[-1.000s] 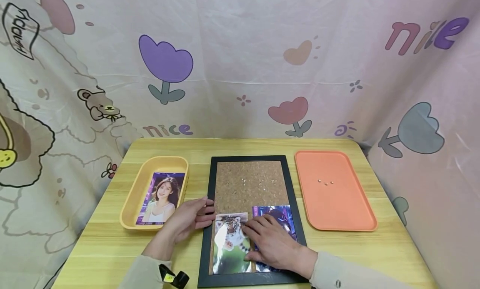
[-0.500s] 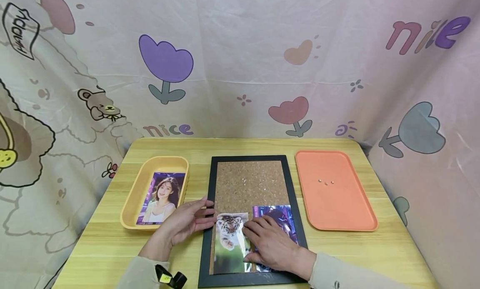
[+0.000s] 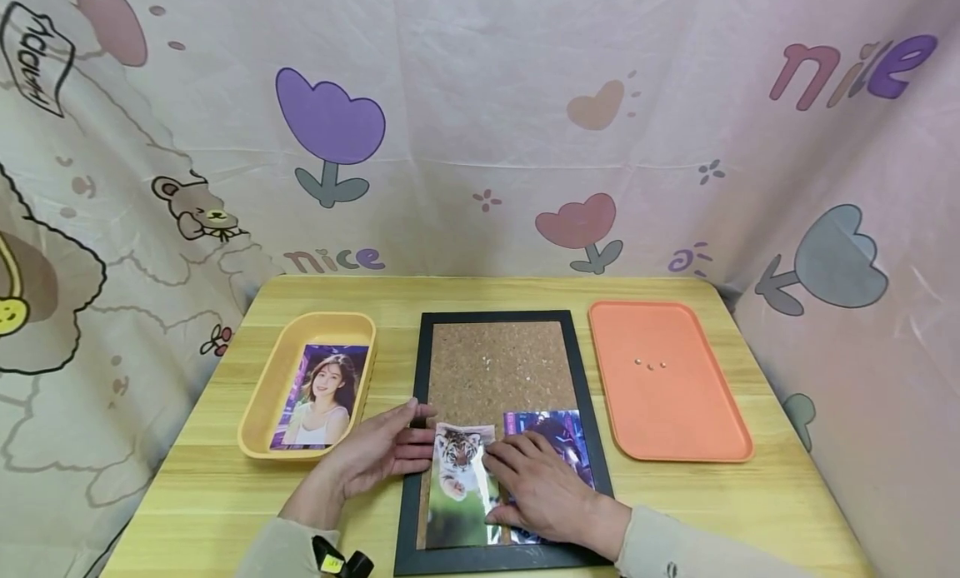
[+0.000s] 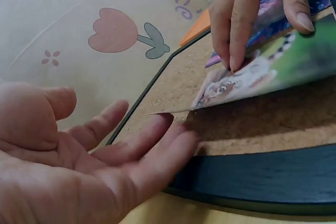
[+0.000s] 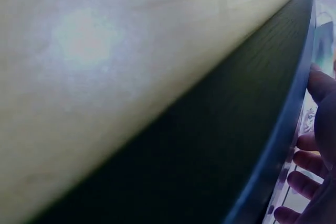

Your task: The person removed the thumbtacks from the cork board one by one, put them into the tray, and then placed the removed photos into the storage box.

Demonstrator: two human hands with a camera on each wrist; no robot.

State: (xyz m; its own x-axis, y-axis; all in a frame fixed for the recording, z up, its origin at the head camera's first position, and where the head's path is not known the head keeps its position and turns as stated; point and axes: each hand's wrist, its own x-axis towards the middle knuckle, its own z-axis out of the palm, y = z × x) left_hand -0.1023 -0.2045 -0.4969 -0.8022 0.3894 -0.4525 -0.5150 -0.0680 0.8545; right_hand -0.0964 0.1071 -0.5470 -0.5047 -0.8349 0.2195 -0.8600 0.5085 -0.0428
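Note:
In the head view a tiger photo lies over the lower left of a black-framed corkboard. My left hand is at its upper left edge with loosely extended fingers. In the left wrist view, that edge of the tiger photo stands raised off the cork, and my fingertips touch its corner from below. My right hand rests across the tiger photo's right edge, fingertips and thumb pressing down. Beside it lies a purple-blue photo, partly hidden under that hand.
A yellow tray at left holds a portrait photo. On the right, an orange tray carries several tiny round pieces. The wooden table runs back to a printed curtain.
My left hand has moved slightly right against the tiger photo's upper left edge, and that edge has shifted a little right with it. My right hand stays in place.

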